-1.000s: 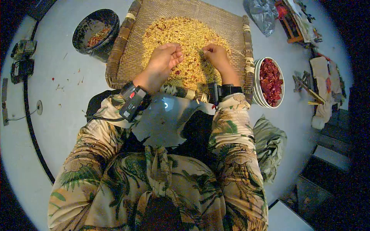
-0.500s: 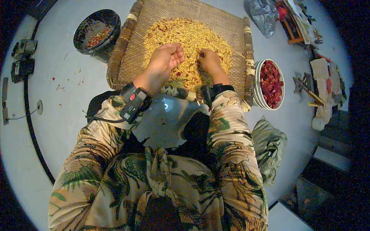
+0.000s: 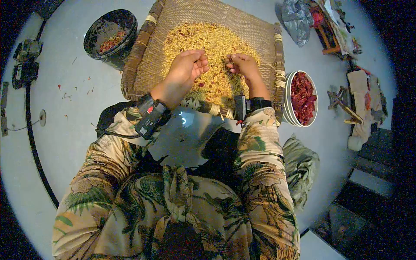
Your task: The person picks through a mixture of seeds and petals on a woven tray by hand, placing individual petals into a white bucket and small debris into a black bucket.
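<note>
A shallow woven tray point(image 3: 255, 19) with a wooden rim holds a spread of small yellow seeds point(image 3: 203, 34) mixed with red flakes. Above the left part of the seeds is my left hand point(image 3: 188, 68), palm turned inward and fingers curled; whatever it may hold is hidden. My right hand point(image 3: 243, 67) hovers over the right part of the seeds, thumb and fingertips drawn together. Anything between those fingertips is too small to make out. Both wrists wear black straps with small devices.
A black bucket point(image 3: 97, 32) with reddish scraps inside stands left of the tray. To the right, stacked white buckets point(image 3: 287, 108) hold dark red dried pieces point(image 3: 303, 97). A crumpled green-grey cloth point(image 3: 300, 169) lies below them, and a plastic bag point(image 3: 297, 21) lies at upper right.
My right hand has lifted off the seeds and shifted slightly right, its wrist turning so the curled fingers show. My left hand has stayed nearly in place.
</note>
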Action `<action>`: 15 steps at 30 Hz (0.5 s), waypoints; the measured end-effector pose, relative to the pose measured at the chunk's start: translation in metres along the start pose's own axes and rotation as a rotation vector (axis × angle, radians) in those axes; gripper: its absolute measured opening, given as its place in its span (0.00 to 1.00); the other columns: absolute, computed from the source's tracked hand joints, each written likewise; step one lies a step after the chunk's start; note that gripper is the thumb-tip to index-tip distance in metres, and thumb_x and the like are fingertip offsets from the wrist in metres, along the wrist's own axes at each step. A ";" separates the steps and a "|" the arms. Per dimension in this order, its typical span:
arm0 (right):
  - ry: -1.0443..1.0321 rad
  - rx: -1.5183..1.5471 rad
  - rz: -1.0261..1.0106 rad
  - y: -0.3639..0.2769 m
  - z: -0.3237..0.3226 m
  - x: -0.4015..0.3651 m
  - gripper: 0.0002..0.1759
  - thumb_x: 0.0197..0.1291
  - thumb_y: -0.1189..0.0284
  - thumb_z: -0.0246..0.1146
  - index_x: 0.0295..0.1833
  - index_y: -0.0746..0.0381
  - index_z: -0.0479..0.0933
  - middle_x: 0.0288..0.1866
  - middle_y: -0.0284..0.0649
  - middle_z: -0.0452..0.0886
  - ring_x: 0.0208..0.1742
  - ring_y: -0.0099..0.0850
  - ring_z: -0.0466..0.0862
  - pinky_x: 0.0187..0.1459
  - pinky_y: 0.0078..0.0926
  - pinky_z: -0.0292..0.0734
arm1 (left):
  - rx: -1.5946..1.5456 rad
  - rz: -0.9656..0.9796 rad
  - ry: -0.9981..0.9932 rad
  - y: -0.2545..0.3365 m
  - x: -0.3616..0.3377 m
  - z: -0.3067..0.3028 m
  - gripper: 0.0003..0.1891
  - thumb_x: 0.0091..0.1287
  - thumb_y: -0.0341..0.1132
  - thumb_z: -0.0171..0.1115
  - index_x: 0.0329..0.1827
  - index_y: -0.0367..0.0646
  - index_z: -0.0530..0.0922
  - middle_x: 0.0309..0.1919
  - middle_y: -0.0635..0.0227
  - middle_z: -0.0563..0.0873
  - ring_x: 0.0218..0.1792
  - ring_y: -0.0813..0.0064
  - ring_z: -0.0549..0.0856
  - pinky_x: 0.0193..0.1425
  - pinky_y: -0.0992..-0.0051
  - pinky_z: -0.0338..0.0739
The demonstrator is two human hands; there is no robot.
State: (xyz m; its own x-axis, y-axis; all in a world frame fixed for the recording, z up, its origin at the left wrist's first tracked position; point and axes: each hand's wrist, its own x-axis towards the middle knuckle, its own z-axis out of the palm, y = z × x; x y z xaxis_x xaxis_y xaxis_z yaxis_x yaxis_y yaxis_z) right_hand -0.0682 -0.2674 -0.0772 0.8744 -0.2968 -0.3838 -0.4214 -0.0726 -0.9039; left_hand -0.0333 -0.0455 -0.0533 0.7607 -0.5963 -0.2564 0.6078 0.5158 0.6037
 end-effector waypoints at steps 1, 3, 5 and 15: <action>-0.007 0.021 0.010 -0.002 -0.001 -0.002 0.12 0.58 0.67 0.57 0.43 0.63 0.76 0.35 0.33 0.80 0.30 0.20 0.78 0.30 0.16 0.74 | -0.003 0.008 -0.006 0.001 -0.001 0.001 0.09 0.64 0.32 0.47 0.42 0.37 0.70 0.30 0.68 0.76 0.32 0.77 0.76 0.39 0.77 0.75; -0.036 0.033 0.001 -0.007 -0.004 -0.005 0.13 0.58 0.67 0.57 0.44 0.63 0.75 0.36 0.33 0.79 0.31 0.20 0.78 0.30 0.16 0.73 | -0.008 0.023 -0.019 0.002 -0.004 0.003 0.08 0.63 0.30 0.48 0.40 0.34 0.70 0.30 0.65 0.76 0.32 0.74 0.76 0.38 0.75 0.75; -0.059 0.072 -0.015 -0.009 -0.005 -0.006 0.12 0.57 0.67 0.57 0.43 0.64 0.76 0.34 0.33 0.79 0.30 0.20 0.77 0.29 0.16 0.73 | 0.000 0.008 0.023 0.002 -0.004 0.005 0.08 0.63 0.30 0.48 0.40 0.34 0.71 0.29 0.65 0.76 0.31 0.75 0.77 0.38 0.75 0.75; -0.051 0.086 -0.083 -0.006 -0.002 -0.002 0.08 0.53 0.68 0.62 0.34 0.62 0.77 0.24 0.31 0.77 0.22 0.20 0.74 0.24 0.16 0.70 | 0.130 0.053 -0.008 0.006 -0.013 0.010 0.08 0.63 0.30 0.48 0.39 0.35 0.71 0.29 0.65 0.76 0.30 0.74 0.77 0.37 0.76 0.75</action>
State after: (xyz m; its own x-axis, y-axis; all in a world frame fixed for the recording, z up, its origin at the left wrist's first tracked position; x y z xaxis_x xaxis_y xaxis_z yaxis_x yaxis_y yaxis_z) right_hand -0.0676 -0.2679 -0.0708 0.9173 -0.2445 -0.3142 -0.3270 -0.0123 -0.9450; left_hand -0.0420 -0.0405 -0.0392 0.7885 -0.5759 -0.2158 0.5321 0.4628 0.7090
